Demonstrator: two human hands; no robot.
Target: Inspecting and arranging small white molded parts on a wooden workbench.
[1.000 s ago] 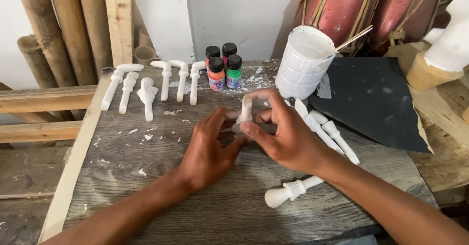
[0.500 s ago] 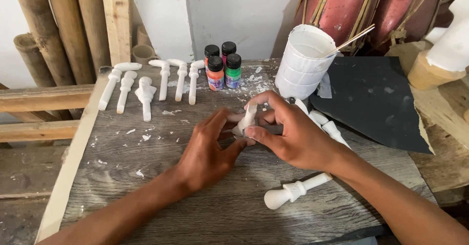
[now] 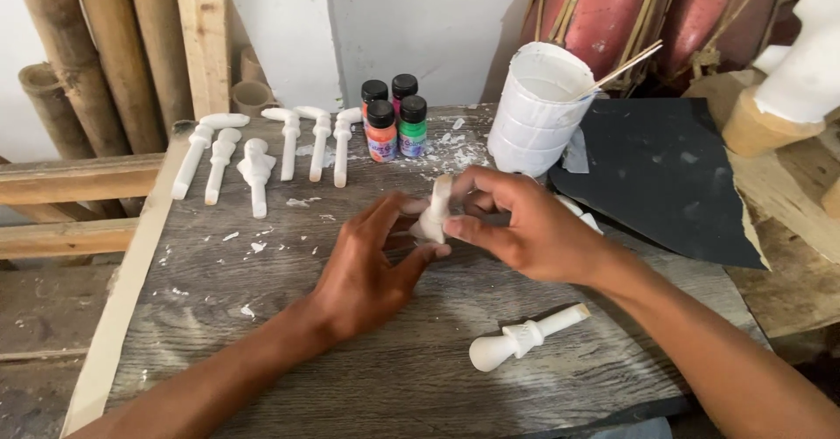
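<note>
Hands shifted slightly w/ white peg (image 3: 434, 216); paint bottles (image 3: 395, 117) behind.

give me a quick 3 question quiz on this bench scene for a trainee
1. True or false: both hands hold the small white carved piece.
2. Which lies nearest the camera on the wooden table? A) paint bottles B) white peg C) white cup
3. What colour is the sheet to the right of the cup?

Key:
1. True: left hand and right hand both grip it.
2. B
3. Black
</note>
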